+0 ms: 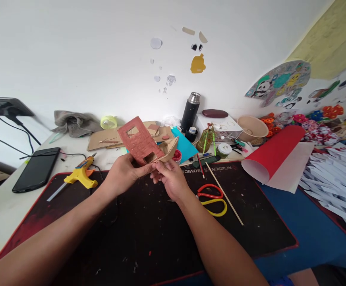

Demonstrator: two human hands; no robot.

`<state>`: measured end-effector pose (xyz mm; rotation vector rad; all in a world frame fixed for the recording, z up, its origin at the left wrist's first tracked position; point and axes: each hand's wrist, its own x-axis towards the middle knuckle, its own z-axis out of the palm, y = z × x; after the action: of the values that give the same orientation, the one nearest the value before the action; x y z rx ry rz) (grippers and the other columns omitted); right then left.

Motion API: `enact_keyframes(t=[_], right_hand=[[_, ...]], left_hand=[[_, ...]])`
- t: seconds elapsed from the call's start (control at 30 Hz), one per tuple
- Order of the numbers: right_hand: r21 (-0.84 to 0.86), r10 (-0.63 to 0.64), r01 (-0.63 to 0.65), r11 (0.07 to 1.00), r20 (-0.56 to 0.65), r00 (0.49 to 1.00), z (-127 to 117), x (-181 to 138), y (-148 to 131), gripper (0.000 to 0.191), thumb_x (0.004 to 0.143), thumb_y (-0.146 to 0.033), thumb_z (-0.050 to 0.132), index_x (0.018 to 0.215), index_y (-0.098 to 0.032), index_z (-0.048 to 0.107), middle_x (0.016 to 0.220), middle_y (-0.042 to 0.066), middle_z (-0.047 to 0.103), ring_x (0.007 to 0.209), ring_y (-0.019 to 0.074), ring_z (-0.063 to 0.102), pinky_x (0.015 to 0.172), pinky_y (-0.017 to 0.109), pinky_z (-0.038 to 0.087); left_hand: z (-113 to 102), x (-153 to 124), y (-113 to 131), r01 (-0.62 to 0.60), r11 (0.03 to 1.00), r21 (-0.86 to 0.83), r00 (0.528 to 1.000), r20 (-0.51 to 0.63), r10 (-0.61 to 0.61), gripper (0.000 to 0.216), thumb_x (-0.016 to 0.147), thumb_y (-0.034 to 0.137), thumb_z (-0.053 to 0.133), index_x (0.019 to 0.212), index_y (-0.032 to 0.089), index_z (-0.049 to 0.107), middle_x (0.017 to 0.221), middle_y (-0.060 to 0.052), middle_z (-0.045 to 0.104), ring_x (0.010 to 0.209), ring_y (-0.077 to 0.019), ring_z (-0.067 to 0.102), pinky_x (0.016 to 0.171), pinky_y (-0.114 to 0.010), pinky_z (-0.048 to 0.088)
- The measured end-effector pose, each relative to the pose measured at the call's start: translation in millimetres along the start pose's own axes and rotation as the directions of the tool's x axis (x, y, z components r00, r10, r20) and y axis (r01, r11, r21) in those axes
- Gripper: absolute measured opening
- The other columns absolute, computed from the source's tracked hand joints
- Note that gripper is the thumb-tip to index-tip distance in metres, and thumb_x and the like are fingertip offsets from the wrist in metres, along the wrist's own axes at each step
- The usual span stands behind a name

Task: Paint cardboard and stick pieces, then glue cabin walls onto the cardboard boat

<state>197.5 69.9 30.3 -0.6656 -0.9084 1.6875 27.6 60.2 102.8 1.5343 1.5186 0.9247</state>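
Above the black desk mat, both hands grip a cardboard model (pixel 139 138). It has a reddish-brown painted wall with two square cut-outs, and a bare curved cardboard part juts out on its right. My left hand (pixel 124 171) is closed on the wall's lower left edge, thumb across the front. The fingers of my right hand (pixel 170 178) pinch the model's lower right, where wall and curved part meet. Below my right wrist lie scissors (pixel 220 207) with one red and one yellow handle. A yellow hot glue gun (pixel 82 176) rests left of my left hand.
A black phone (pixel 36 170) and a grey cloth (pixel 76 123) lie at the left. Behind the hands are cardboard scraps (pixel 101 141), a black flask (pixel 190 113) and a glass jar (pixel 205 141). Right of the scissors lie a thin stick (pixel 227 195) and rolled red paper (pixel 275 153).
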Motion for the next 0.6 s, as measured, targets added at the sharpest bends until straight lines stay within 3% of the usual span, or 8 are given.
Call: enact_keyframes(t=[0.23,0.43,0.6], right_hand=[[0.038,-0.043,0.043,0.998,0.005,0.999,0,-2,-4,0.043,0.074,-0.053,0.099,0.088,-0.024,0.071,0.081,-0.003,0.070,0.055,0.0108,0.056,0.049,0.025,0.049],[0.057,-0.032,0.031,0.998,0.006,0.999,1,-3,-8,0.044,0.073,-0.051,0.100,0.087,-0.022,0.070,0.075,-0.004,0.065,0.055,0.0103,0.054,0.049,0.024,0.047],[0.069,-0.048,0.050,0.996,-0.036,0.998,0,-4,-14,0.043,0.073,-0.050,0.101,0.087,-0.022,0.071,0.074,-0.005,0.062,0.055,0.0095,0.052,0.049,0.024,0.046]], left_hand=[[2,-3,0,-0.066,0.998,0.022,0.998,0.015,0.066,0.056,0.073,0.071,0.084,0.094,0.019,0.077,0.090,-0.008,0.086,0.085,-0.0315,0.078,0.069,-0.036,0.060],[4,-1,-8,-0.112,0.989,-0.097,0.988,0.094,0.122,0.052,0.079,0.063,0.088,0.103,0.019,0.076,0.104,-0.010,0.087,0.103,-0.0352,0.081,0.089,-0.042,0.064],[-9,3,-8,-0.186,0.944,-0.273,0.960,0.155,0.234,0.079,0.072,0.057,0.098,0.134,0.019,0.068,0.136,-0.016,0.080,0.127,-0.0401,0.074,0.106,-0.048,0.061]])
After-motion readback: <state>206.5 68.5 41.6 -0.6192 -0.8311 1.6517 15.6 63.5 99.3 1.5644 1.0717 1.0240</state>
